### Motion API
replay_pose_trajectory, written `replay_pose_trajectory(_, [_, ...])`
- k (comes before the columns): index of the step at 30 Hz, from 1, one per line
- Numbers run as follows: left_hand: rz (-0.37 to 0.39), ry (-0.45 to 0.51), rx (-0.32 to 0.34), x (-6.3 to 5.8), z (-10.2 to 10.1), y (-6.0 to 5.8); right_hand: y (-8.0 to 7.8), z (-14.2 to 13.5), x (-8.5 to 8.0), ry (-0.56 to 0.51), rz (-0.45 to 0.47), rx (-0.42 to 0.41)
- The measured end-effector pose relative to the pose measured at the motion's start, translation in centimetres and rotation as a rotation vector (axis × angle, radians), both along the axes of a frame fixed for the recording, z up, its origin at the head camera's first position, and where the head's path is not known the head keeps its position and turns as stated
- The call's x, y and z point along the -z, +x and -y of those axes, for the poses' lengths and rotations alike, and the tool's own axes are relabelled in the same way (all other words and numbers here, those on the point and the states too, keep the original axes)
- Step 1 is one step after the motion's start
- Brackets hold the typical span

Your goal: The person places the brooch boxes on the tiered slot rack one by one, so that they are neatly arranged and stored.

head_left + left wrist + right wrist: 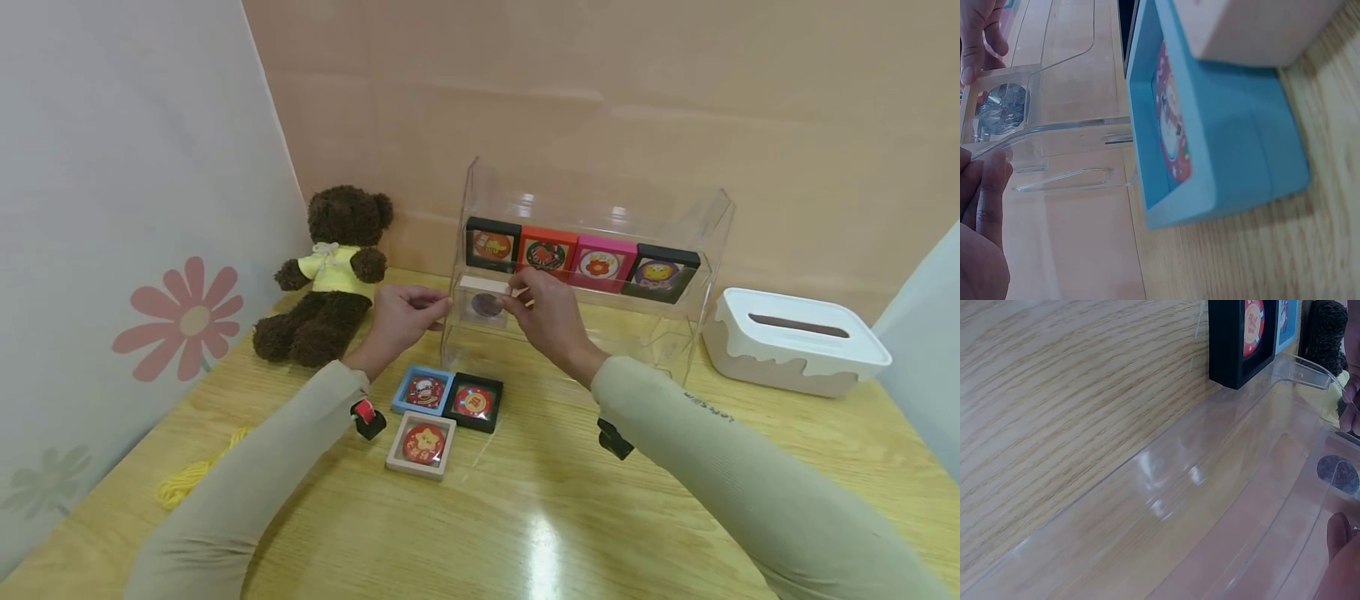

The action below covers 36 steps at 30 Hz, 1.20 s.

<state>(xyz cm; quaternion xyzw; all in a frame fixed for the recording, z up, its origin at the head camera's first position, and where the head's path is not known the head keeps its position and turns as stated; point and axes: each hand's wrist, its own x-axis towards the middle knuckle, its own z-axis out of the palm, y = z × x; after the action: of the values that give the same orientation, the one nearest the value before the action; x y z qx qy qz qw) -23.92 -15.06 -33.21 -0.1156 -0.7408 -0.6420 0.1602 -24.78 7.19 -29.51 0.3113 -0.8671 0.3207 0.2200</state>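
A clear acrylic tiered rack [592, 217] stands on the table. My left hand [405, 317] pinches its left side edge, as the left wrist view also shows. With thumb and fingers, my right hand [551, 315] holds a pale square display frame [487, 307] at the left end of the lower tier. The dark round back of a badge shows in that frame, in the left wrist view [1001, 109] too. On the upper tier sit a black frame [492, 243], a red frame [546, 252], a pink frame [602, 263] and another black frame [660, 273].
Before the rack lie a blue frame [422, 390], a black frame [474, 402] and a beige frame [422, 445], each holding a round badge. A brown teddy bear [333, 275] sits left, yellow yarn [187, 483] lies nearer, and a white tissue box [798, 342] stands right.
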Motion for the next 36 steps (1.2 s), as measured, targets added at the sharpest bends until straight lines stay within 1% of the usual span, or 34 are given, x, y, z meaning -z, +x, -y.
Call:
replay_pose_trajectory(5, [0.018, -0.005, -0.001, -0.2, -0.1, 0.2, 0.2, -1.0, 0.2, 0.022, 0.007, 0.023])
replay_pose_trajectory(9, [0.027, -0.007, 0.003, 0.1, -0.1, 0.1, 1.1, -2.1, 1.0, 0.042, -0.017, 0.036])
replay_pose_trajectory(11, [0.02, -0.009, 0.004, 0.1, 0.0, 0.1, 1.7, -2.6, 1.5, 0.041, -0.038, 0.029])
replay_pose_trajectory(15, [0.004, -0.016, -0.001, 0.2, 0.1, 0.0, 2.9, -3.1, 2.4, 0.009, -0.098, -0.01])
replay_pose_trajectory(19, [0.002, -0.025, -0.008, 0.3, 0.2, 0.0, 4.2, -3.3, 3.4, -0.017, -0.1, -0.062])
replay_pose_trajectory(24, [0.004, -0.033, -0.019, 0.2, 0.1, 0.0, 6.2, -3.4, 4.8, -0.009, -0.036, -0.125])
replay_pose_trajectory(28, [0.016, -0.029, -0.023, -0.1, 0.1, 0.2, 7.7, -3.2, 5.6, 0.017, 0.068, -0.148])
replay_pose_trajectory(31, [0.02, -0.027, -0.018, -0.2, 0.0, 0.3, 8.4, -3.1, 6.2, 0.045, 0.167, -0.133])
replay_pose_trajectory(36, [0.012, -0.04, -0.003, 0.1, 0.0, 0.1, 8.8, -3.0, 7.1, 0.096, 0.301, -0.099])
